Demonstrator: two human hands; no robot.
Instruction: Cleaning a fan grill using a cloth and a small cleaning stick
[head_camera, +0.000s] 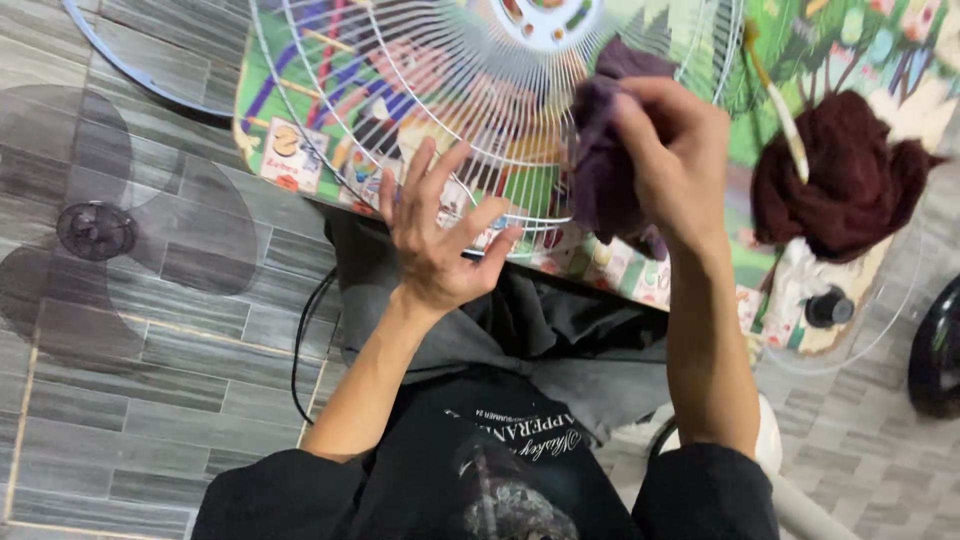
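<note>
Two hands work the white wire fan guard (470, 120) over your lap: your left hand (440, 245), fingers spread, props its rim; your right hand (675, 165) presses a clenched purple cloth (605, 160) against the wires. Press too hard and I judge the guard tips off that loose support.

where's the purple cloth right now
In the head view the purple cloth is bunched in the right hand, pressed against the white wire fan guard, right of centre, with the left hand open beside it.
</note>
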